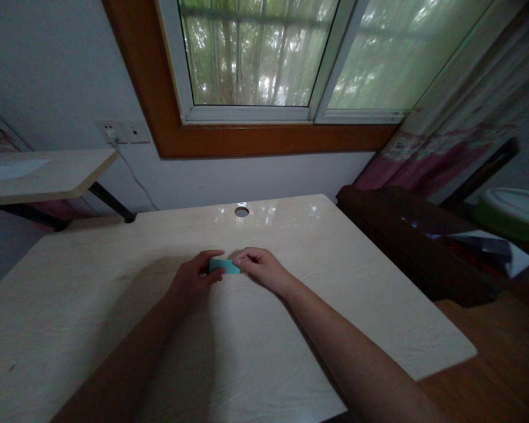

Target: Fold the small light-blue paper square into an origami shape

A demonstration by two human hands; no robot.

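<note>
Strip (228, 267) of teal, clamped in left hand (196, 274) and right hand (264, 268), seemed mid-handling, calling next for steadiness.

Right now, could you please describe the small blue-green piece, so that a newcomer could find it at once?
From the window, look down to the pale table, then to the round hole near its far edge. Nearer than that hole, between the left hand and the right hand, is a small oblong piece. Its blue-green colour sets it apart from the pale table.
</note>
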